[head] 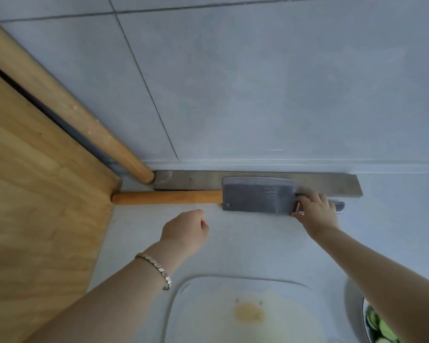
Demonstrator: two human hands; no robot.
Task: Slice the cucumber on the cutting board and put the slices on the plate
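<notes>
A steel cleaver (258, 194) lies flat against a grey knife strip (332, 184) on the tiled wall. My right hand (316, 212) grips its dark handle, whose tip shows past my fingers. My left hand (185, 232) hovers in front of the wall with its fingers curled into a fist, holding nothing. At the bottom edge lies the white cutting board (233, 293), stained yellow in the middle, with no cucumber on the visible part. Green cucumber slices (380, 326) lie on a plate (364, 315) at the bottom right, half hidden by my right forearm.
A short wooden rolling pin (166, 197) lies along the wall, just left of the cleaver blade. A longer rolling pin (60, 102) and a large wooden board (35, 206) lean at the left. The white counter (258, 243) runs between the wall and the cutting board.
</notes>
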